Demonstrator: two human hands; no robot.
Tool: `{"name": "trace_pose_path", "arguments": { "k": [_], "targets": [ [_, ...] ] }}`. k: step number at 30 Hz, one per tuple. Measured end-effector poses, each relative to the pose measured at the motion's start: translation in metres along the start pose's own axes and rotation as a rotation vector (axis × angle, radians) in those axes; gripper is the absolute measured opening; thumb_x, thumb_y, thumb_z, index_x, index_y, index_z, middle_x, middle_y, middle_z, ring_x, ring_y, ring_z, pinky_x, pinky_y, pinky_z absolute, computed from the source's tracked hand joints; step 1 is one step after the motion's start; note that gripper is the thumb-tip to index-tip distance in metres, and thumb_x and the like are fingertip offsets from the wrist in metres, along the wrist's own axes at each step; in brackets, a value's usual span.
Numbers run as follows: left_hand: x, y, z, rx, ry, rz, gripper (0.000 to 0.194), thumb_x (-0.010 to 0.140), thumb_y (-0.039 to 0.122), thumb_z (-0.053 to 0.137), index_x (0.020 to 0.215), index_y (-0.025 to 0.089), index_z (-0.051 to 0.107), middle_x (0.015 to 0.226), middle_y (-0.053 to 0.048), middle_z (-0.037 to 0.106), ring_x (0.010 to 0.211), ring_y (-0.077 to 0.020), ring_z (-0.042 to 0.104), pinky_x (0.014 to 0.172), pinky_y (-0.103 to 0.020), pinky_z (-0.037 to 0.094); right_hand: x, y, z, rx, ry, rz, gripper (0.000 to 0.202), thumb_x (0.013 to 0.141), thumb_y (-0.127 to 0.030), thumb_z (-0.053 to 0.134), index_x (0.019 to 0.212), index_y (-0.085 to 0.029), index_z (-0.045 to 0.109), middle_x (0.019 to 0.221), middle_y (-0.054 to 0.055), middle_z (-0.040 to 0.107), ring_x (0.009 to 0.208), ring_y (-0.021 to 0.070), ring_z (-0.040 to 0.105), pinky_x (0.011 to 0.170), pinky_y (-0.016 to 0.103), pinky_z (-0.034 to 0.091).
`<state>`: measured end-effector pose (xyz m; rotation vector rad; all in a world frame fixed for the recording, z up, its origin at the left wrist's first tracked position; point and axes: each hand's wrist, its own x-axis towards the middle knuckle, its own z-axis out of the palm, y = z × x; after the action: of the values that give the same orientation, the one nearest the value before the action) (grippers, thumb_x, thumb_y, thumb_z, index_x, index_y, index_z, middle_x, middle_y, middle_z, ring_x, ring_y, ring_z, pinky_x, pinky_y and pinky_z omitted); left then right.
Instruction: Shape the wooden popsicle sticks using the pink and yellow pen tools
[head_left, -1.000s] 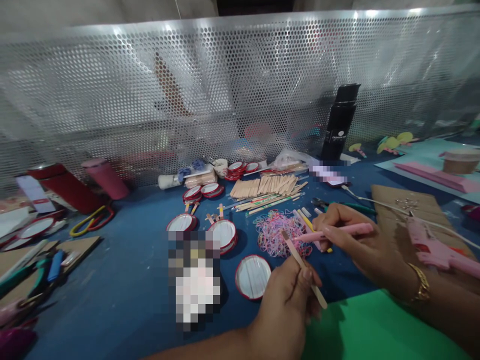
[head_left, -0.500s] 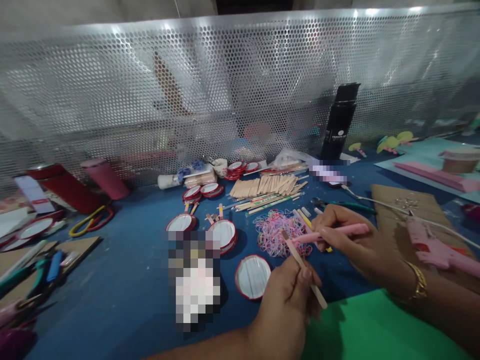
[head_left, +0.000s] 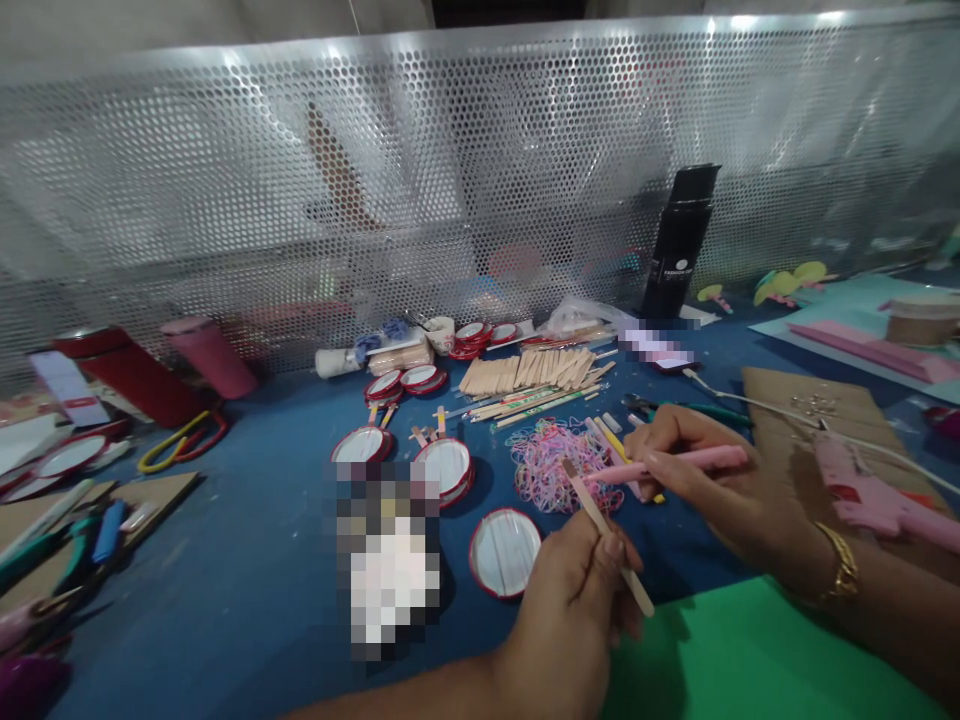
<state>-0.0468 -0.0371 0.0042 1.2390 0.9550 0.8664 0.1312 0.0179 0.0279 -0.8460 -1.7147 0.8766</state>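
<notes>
My left hand [head_left: 574,610] pinches a wooden craft stick [head_left: 600,520] whose upper end is coloured brown. Between the fingers of my right hand [head_left: 694,475] is a slim pink pen [head_left: 701,459], its tip at the stick just below the brown part; whether it touches I cannot tell. Behind the stick lies a heap of multicoloured rubber bands [head_left: 551,460]. A round white disc with a red rim [head_left: 506,553] rests just left of my left hand. Under my wrists spreads a green sheet [head_left: 757,650].
A pile of craft sticks [head_left: 529,371] lies farther back, near more red-rimmed discs [head_left: 444,470]. To the right, a pink glue gun [head_left: 862,490] sits on cardboard [head_left: 780,400]. A black bottle [head_left: 679,250] stands before the perforated metal screen [head_left: 480,180]. Pliers [head_left: 705,411] lie behind my right hand.
My right hand and the pen have shifted slightly to the right, with the pen tip still by the stick. My left hand has hardly moved.
</notes>
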Motion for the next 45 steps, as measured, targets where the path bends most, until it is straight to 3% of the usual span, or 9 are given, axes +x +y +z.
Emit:
{"name": "trace_pose_path", "arguments": {
  "k": [45],
  "targets": [
    [-0.0008,0.007,0.0034,-0.039,-0.007,-0.028,0.038,0.092,0.055,0.044,0.081,0.019,0.051,0.053,0.004,0.047,0.044,-0.0087,0.04,0.043,-0.02,0.03,0.0012,0.0014,-0.0031,0.041,-0.079,0.049,0.018,0.088,-0.039,0.059,0.084,-0.022,0.057,0.079,0.002,0.055,0.069,0.0176,0.051,0.061,0.03,0.041]
  ]
}}
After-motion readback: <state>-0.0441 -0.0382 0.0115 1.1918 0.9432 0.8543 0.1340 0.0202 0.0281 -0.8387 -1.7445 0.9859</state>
